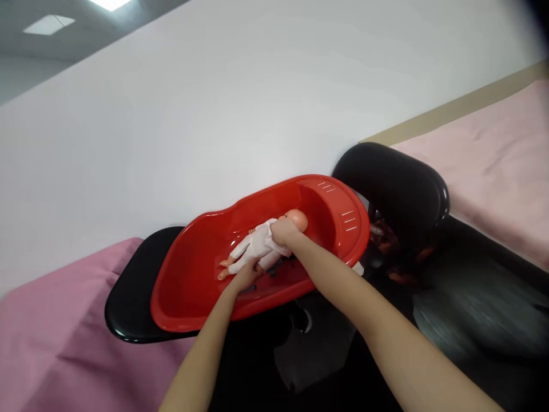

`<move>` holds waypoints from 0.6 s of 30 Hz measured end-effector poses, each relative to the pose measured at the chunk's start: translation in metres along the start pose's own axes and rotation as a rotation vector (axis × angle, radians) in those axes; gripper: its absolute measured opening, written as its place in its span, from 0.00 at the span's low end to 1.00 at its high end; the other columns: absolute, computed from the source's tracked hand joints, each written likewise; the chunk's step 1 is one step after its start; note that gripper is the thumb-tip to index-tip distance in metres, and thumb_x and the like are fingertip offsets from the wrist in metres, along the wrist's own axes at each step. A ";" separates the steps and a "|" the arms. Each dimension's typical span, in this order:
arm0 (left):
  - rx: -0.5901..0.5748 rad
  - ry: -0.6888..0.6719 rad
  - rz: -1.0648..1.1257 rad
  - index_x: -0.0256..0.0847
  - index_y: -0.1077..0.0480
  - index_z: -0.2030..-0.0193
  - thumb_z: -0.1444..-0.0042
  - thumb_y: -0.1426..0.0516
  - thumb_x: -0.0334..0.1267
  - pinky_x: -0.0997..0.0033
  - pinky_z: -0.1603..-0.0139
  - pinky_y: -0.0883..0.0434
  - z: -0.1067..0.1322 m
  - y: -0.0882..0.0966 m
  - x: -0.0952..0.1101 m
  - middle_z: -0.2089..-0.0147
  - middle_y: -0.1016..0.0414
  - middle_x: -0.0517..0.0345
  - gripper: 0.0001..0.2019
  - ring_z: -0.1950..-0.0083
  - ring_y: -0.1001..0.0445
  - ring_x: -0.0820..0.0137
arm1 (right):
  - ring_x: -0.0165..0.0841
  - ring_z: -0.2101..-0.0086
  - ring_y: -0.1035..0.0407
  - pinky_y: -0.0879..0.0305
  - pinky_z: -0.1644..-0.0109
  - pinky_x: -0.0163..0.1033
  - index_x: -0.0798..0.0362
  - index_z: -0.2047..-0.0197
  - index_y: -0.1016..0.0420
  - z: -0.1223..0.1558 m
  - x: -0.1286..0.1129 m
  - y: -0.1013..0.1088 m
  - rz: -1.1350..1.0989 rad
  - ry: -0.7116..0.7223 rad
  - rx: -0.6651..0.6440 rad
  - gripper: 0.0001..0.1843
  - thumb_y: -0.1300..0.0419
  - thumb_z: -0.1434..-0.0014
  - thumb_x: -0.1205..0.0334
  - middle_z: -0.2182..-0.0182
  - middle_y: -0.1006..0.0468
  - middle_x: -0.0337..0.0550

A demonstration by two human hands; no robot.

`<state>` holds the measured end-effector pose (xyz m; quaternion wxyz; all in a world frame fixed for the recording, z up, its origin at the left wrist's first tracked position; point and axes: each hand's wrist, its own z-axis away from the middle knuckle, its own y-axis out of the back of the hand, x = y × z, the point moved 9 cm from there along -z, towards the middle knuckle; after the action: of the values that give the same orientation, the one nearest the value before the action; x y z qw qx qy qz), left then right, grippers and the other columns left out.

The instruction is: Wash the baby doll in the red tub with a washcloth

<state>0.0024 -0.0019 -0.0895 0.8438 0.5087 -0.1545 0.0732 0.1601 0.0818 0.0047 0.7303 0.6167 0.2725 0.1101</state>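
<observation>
Both arms point(343, 280) angle down, left fingers point(252, 266) and right fingers point(277, 230) closed on the doll point(260, 239).

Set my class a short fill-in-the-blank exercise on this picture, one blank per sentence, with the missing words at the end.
1. The doll lies inside a baby bathtub coloured ____.
2. The hand nearer the doll's head is the person's own ____ one.
3. Compared with its head, the doll's bare feet lie farther to the ____ in the picture.
4. The cloth in the picture's lower left corner is coloured ____.

Missing words: red; right; left; pink.
</observation>
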 end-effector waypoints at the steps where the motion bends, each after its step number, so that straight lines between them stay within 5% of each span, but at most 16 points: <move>1: 0.018 -0.001 -0.003 0.42 0.30 0.43 0.36 0.47 0.39 0.69 0.67 0.30 0.000 0.002 -0.001 0.67 0.29 0.56 0.16 0.65 0.29 0.64 | 0.53 0.46 0.21 0.29 0.42 0.49 0.61 0.44 0.16 -0.002 0.000 0.000 0.000 0.000 0.004 0.20 0.41 0.35 0.64 0.45 0.16 0.62; 6: 0.107 -0.056 0.080 0.41 0.28 0.43 0.38 0.45 0.35 0.70 0.62 0.29 -0.006 0.012 -0.005 0.61 0.25 0.55 0.17 0.60 0.29 0.65 | 0.50 0.48 0.20 0.29 0.44 0.47 0.60 0.45 0.17 -0.010 0.001 -0.003 0.024 0.011 0.024 0.19 0.42 0.33 0.61 0.47 0.15 0.62; 13: 0.054 -0.062 0.233 0.34 0.27 0.41 0.40 0.44 0.32 0.69 0.66 0.33 -0.013 0.008 -0.002 0.62 0.22 0.52 0.20 0.64 0.28 0.65 | 0.49 0.46 0.22 0.32 0.41 0.46 0.63 0.45 0.18 -0.013 0.014 -0.010 0.105 -0.017 -0.002 0.21 0.44 0.31 0.59 0.44 0.18 0.67; 18: 0.062 -0.073 0.151 0.33 0.26 0.39 0.38 0.45 0.33 0.67 0.61 0.33 -0.005 0.021 0.009 0.57 0.19 0.47 0.21 0.61 0.25 0.62 | 0.45 0.46 0.23 0.32 0.42 0.42 0.57 0.43 0.20 -0.009 0.032 -0.004 0.133 -0.098 0.015 0.20 0.44 0.30 0.57 0.44 0.18 0.58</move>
<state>0.0065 0.0121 -0.0715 0.8134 0.5238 -0.2210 0.1227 0.1817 0.1042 -0.0084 0.7293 0.6433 0.1958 0.1260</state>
